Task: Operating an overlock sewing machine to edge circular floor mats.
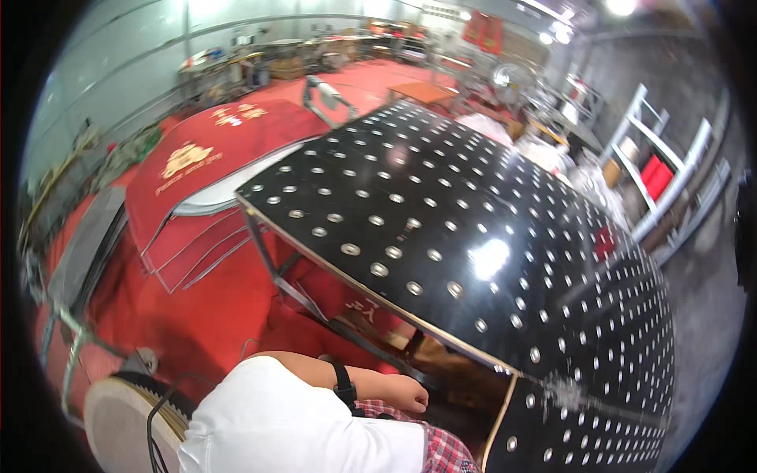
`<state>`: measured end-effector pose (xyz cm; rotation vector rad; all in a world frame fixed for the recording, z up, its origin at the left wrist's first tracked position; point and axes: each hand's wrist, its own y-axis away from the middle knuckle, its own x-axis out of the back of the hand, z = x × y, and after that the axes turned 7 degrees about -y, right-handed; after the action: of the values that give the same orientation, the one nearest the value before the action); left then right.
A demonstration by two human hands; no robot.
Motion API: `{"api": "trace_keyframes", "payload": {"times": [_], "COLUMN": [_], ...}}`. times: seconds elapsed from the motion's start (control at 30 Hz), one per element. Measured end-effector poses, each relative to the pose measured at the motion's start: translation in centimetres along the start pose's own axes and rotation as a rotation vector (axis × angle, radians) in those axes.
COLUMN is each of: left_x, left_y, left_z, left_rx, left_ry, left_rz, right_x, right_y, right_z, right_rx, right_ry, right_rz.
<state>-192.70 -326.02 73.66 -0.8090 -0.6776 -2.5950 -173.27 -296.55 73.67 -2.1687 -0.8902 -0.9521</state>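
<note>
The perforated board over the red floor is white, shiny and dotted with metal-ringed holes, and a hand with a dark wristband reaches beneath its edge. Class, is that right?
Not quite. The head view shows the perforated board is black, not white. It is shiny, dotted with metal-ringed holes, and the hand with the dark wristband does reach beneath its edge.

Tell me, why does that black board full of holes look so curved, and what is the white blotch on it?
Head view: the fisheye lens bends the black perforated board toward the rim; the white blotch is glare from an overhead lamp; the corners go black, and the far room looks soft.
</note>
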Motion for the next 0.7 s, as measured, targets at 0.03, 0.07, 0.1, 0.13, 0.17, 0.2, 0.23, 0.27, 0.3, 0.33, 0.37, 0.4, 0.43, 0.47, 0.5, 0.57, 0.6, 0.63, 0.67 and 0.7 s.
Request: {"api": "trace_keyframes", "payload": {"times": [0.03,0.07,0.1,0.13,0.17,0.2,0.23,0.27,0.3,0.33,0.37,0.4,0.43,0.47,0.5,0.57,0.6,0.63,0.67,0.7], "left_x": [1.2,2.5,3.9,5.3,6.5,7.6,8.7,9.4,9.8,10.0,9.9,9.6,8.9,8.0,6.9,4.3,2.9,1.5,0.3,-0.9], "left_y": [1.7,3.7,5.7,8.0,10.5,13.2,16.1,18.9,21.7,24.5,27.2,29.8,31.9,34.1,36.0,39.3,40.5,41.5,42.4,43.1], "left_z": [-1.6,-3.4,-5.3,-7.4,-9.6,-11.8,-14.0,-15.9,-17.8,-19.5,-20.9,-22.0,-22.8,-23.4,-23.7,-23.8,-23.5,-23.2,-22.7,-22.1], "left_rx": [0.043,0.068,0.093,0.113,0.156,0.193,0.278,0.350,0.416,0.479,0.545,0.612,0.696,0.774,0.817,0.908,0.957,0.998,1.049,1.095], "left_ry": [0.012,0.026,0.027,0.032,0.017,0.020,0.042,0.079,0.094,0.140,0.177,0.218,0.259,0.311,0.327,0.432,0.463,0.501,0.566,0.642], "left_rz": [0.053,0.099,0.164,0.225,0.255,0.300,0.356,0.405,0.472,0.523,0.596,0.661,0.741,0.818,0.839,0.981,1.017,1.043,1.087,1.115], "right_x": [-1.5,-3.0,-4.5,-6.2,-7.9,-9.6,-11.2,-12.6,-14.2,-15.8,-17.3,-19.0,-20.7,-22.5,-24.3,-28.1,-30.0,-31.9,-33.6,-35.1], "right_y": [-1.1,-2.1,-2.8,-3.5,-4.0,-4.5,-5.0,-5.4,-5.9,-6.3,-6.8,-7.2,-7.6,-8.1,-8.4,-8.4,-7.9,-7.3,-6.7,-5.9], "right_z": [-2.6,-5.2,-7.8,-10.5,-13.2,-15.9,-18.6,-21.2,-23.8,-26.3,-28.8,-31.4,-33.9,-36.7,-39.5,-45.5,-48.4,-51.6,-54.9,-58.0], "right_rx": [0.059,0.111,0.156,0.199,0.235,0.264,0.293,0.324,0.356,0.392,0.429,0.467,0.511,0.563,0.599,0.580,0.546,0.495,0.491,0.476], "right_ry": [-0.035,-0.067,-0.091,-0.111,-0.124,-0.137,-0.149,-0.156,-0.168,-0.176,-0.185,-0.197,-0.209,-0.226,-0.244,-0.304,-0.395,-0.423,-0.466,-0.508], "right_rz": [-0.073,-0.149,-0.220,-0.287,-0.355,-0.416,-0.476,-0.532,-0.584,-0.645,-0.697,-0.753,-0.809,-0.873,-0.932,-1.119,-1.189,-1.256,-1.328,-1.389]}}
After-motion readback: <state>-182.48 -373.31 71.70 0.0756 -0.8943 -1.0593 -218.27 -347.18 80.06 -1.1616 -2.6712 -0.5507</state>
